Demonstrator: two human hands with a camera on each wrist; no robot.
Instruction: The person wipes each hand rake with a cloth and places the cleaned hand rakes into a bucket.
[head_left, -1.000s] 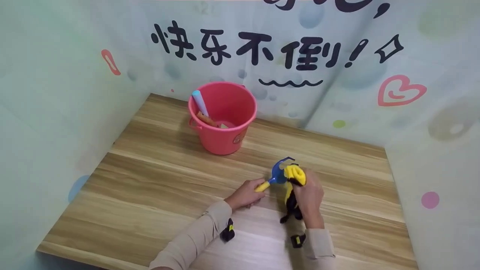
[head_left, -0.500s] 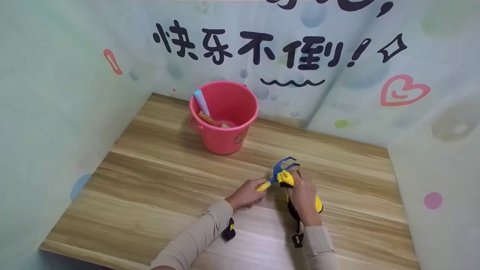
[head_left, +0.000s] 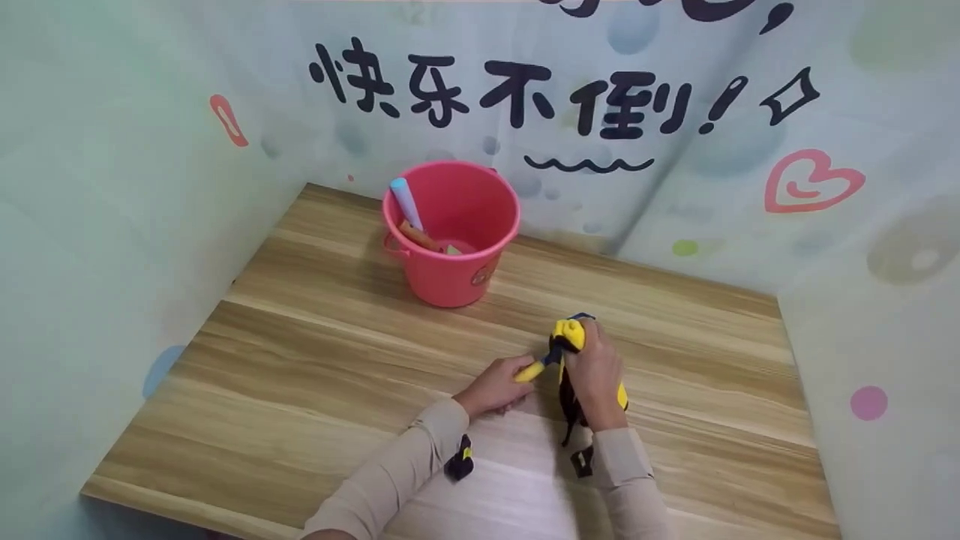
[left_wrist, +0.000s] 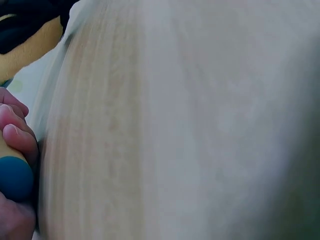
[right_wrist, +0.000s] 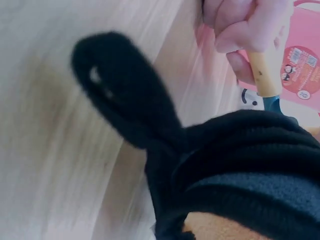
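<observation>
My left hand (head_left: pixel 493 387) grips the yellow handle of a small blue hand rake (head_left: pixel 529 372), which points up and to the right. In the left wrist view, the fingers (left_wrist: pixel 20 141) curl round the handle above its blue end. My right hand (head_left: pixel 596 379) holds a bunched yellow-and-black cloth (head_left: pixel 568 334) against the rake's head and hides most of the prongs. In the right wrist view, black folds of the cloth (right_wrist: pixel 245 150) and a dangling black loop (right_wrist: pixel 125 85) show close up; whether it is a rag or a glove I cannot tell.
Behind the hands stands a pink bucket (head_left: pixel 450 289), with a light-blue and lilac rod (head_left: pixel 407 206) and a brown piece (head_left: pixel 420 236) inside. The wood-grain table (head_left: pixel 300 360) meets printed fabric walls (head_left: pixel 690 195) at the back and sides.
My right hand has moved left with the cloth, across the rake's head, so the prongs seen half a second ago are now mostly covered. My left hand stays nearly still.
</observation>
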